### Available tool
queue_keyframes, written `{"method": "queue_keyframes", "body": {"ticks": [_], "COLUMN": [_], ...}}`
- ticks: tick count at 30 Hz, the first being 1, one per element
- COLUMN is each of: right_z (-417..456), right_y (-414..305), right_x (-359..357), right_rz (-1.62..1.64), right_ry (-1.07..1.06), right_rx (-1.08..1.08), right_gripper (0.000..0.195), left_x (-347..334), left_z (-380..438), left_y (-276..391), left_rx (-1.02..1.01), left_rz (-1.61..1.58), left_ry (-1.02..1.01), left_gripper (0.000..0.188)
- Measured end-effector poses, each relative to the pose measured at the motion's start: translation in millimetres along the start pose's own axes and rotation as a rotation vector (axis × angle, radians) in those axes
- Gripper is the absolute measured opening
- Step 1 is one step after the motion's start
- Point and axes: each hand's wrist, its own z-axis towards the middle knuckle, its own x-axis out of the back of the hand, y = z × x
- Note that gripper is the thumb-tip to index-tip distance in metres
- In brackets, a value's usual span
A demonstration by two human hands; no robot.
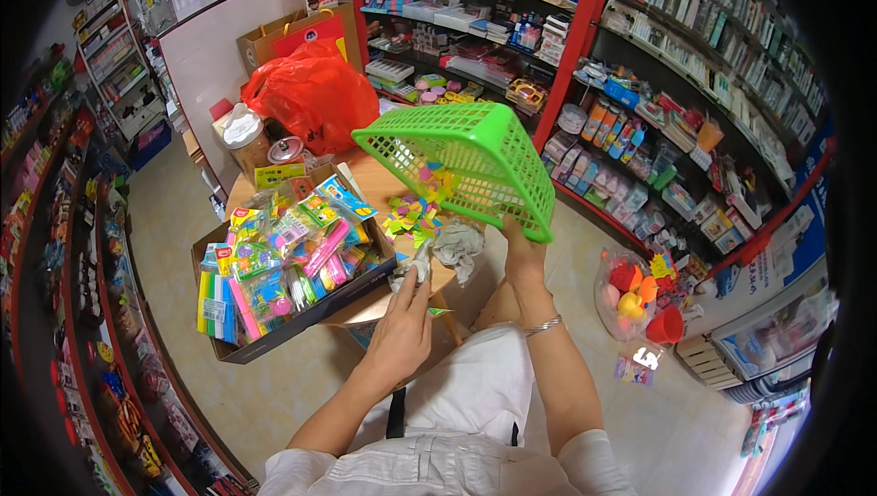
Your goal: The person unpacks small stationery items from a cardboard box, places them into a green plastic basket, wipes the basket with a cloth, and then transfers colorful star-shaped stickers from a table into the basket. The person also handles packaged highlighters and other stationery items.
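My right hand (pixel 525 255) grips the near corner of a bright green plastic mesh basket (pixel 490 136), which is tilted over a round wooden table (pixel 366 162). Small colorful paper pieces (pixel 415 217) lie heaped on the tabletop under the basket, and some more show inside it. With its fingers pointing forward, my left hand (pixel 401 338) reaches crumpled grey-white paper (pixel 416 268) at the table's near edge; whether the fingers pinch it is hidden. A second crumpled wad (pixel 460 246) sits to the right of it.
A dark cardboard box (pixel 301 321) full of packaged craft goods overhangs the table's left side. Behind it stand a red plastic bag (pixel 318 95) and a lidded jar (pixel 244 138). Stocked shelves (pixel 473 23) surround the space. A clear bag of toys (pixel 625 297) rests on the floor at right.
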Motion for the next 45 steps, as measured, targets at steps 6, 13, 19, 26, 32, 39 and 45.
{"method": "queue_keyframes", "body": {"ticks": [6,13,19,26,32,39,45], "right_z": [1,5,9,10,18,55,30], "right_y": [-29,-33,-40,-39,-24,28,40], "right_x": [-17,-20,-23,-3,31,55,42], "right_rz": [-0.405,-0.463,-0.46,-0.083,0.452,0.646,0.724], "right_ry": [-0.171,-0.186,-0.157,0.073,0.444,0.626,0.599], "right_rx": [0.349,0.476,0.531,0.113,-0.127,-0.299,-0.311], "right_gripper": [0.055,0.06,0.06,0.054,0.054,0.05,0.053], "left_x": [0,2,2,5,29,59,53], "left_z": [-1,1,3,9,52,118,119], "left_y": [0,2,4,8,24,23,9], "left_rx": [-0.026,-0.078,-0.115,-0.178,-0.216,-0.188,-0.079], "left_rz": [0.017,0.016,0.028,0.013,0.14,0.089,0.108], "left_ry": [0.016,0.046,0.07,0.137,0.133,0.187,0.185], "left_gripper": [0.041,0.04,0.04,0.039,0.042,0.038,0.036]}}
